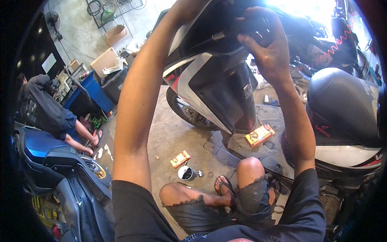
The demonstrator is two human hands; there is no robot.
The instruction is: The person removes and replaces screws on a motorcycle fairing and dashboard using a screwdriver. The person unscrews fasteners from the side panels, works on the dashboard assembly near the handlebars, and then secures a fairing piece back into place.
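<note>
A black and white scooter (217, 92) stands in front of me, its dark upper front at the top of the view. My left hand (192, 9) reaches up to the left side of that upper front; its fingers are cut off by the picture's edge and hidden. On the other side, my right hand (269, 42) is curled, thumb and fingers bent around something dark below the handlebar area that I cannot make out. Left of the thumb, a small metal cylinder (218, 36) sticks out of the shadow. A yellow and orange box (260, 135) lies on the scooter's footboard.
The grey seat (342, 107) rises at my right. On the floor are another small box (180, 159), a white tub (186, 173) with dark contents and a small metal part (200, 174). A blue scooter (50, 147) and a bending person (44, 105) are at left.
</note>
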